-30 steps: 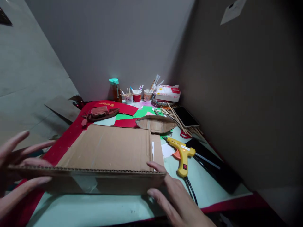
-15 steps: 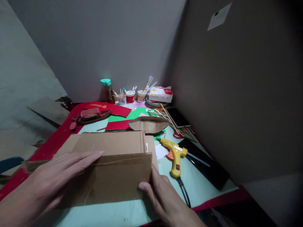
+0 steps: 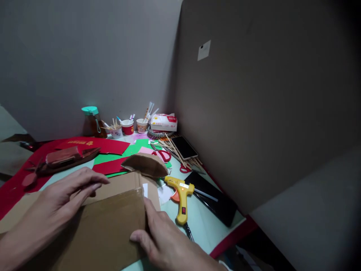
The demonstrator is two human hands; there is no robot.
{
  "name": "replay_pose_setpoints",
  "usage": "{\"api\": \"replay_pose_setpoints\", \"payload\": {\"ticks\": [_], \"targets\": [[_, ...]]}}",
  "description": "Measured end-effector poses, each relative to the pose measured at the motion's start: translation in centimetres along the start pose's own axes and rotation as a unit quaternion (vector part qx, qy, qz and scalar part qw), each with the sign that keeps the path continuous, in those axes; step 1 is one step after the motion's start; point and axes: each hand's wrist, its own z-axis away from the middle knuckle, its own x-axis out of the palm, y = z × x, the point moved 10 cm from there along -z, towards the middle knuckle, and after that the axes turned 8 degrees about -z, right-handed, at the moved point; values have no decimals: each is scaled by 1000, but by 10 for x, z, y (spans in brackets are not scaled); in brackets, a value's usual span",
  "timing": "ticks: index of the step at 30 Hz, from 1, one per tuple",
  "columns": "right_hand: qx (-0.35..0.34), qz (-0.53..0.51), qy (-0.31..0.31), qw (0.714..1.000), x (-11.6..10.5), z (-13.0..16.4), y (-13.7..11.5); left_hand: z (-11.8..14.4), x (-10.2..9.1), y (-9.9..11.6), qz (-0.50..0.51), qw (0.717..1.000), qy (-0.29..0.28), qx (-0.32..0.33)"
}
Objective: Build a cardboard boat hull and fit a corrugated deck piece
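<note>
1. Left hand (image 3: 60, 197) flat, fingers spread, pressing down on folded cardboard sheet (image 3: 98, 222) along fold line; gripping nothing.
2. Right hand (image 3: 166, 241) at sheet's right edge, thumb on top, fingers pinching the folded flap.
3. Cardboard sheet at near edge of table (image 3: 203, 229), flap folded over toward near side.
4. Yellow glue gun (image 3: 180, 194) just right of sheet, lying flat, cord trailing to near edge.
5. Curved cardboard piece (image 3: 146, 164) just behind sheet.
6. Red scissors (image 3: 163, 155), sticks (image 3: 175, 150), phone (image 3: 184, 147) toward far right corner.
7. Bottle with teal cap (image 3: 91, 121), small cups (image 3: 128, 127), tissue pack (image 3: 164, 122) along far edge.
8. Dark model boat (image 3: 60, 158) on red paper (image 3: 93, 145), left side.
</note>
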Motion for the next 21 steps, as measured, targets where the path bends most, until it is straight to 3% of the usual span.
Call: {"api": "replay_pose_setpoints", "payload": {"ticks": [2, 8, 11, 13, 16, 19, 21], "targets": [[-10, 11, 21, 1000, -1, 1, 4, 0, 10, -3, -20, 999, -22, 17], [-107, 125, 97, 982, -9, 12, 7, 8, 15, 3, -121, 985, 60, 110], [-180, 147, 142, 962, -26, 25, -4, 6, 29, 7, -133, 978, 38, 157], [-227, 155, 173, 946, -43, 36, -14, 2, 40, 1, -132, 982, 2, 137], [-238, 170, 221, 931, -77, 44, -23, -3, 49, -11, -111, 992, -29, 59], [-201, 201, 259, 923, -116, 38, -30, -5, 50, -15, -83, 996, -31, 5], [-133, 257, 261, 921, -141, 21, -29, -5, 51, -19, -68, 997, -33, -21]]}}
